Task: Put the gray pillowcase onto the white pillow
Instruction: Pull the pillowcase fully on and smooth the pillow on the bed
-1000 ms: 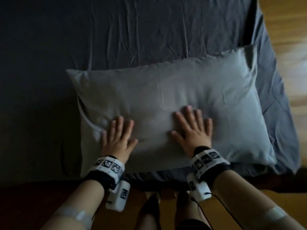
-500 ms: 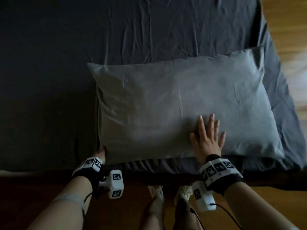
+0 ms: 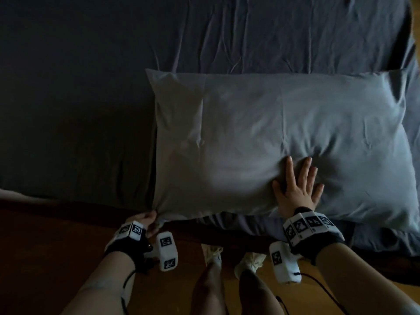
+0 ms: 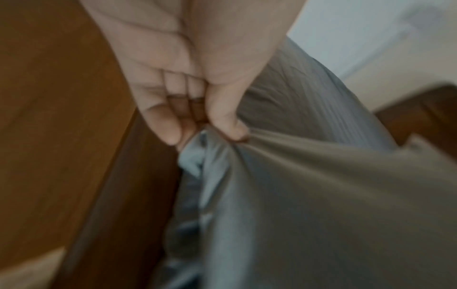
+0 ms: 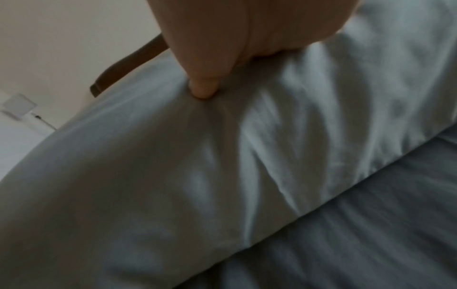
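Observation:
The gray pillowcase [image 3: 261, 137] covers the pillow, which lies across the near edge of the bed; no white pillow fabric shows. My left hand [image 3: 147, 220] pinches the pillowcase's near left corner [image 4: 222, 156] between thumb and curled fingers, at the bed's edge. My right hand [image 3: 297, 187] lies flat on the pillowcase [image 5: 222, 176] with fingers spread, pressing a dent into the near middle right of it.
A dark gray sheet [image 3: 113, 64] covers the bed beyond and left of the pillow. A dark wooden bed frame [image 3: 56, 214] runs along the near edge. Wooden floor [image 3: 34, 280] and my legs and feet [image 3: 212, 253] are below it.
My left hand left the top of the pillowcase and took hold of its near left corner. The right hand stayed flat, sliding slightly toward the right half of the pillow.

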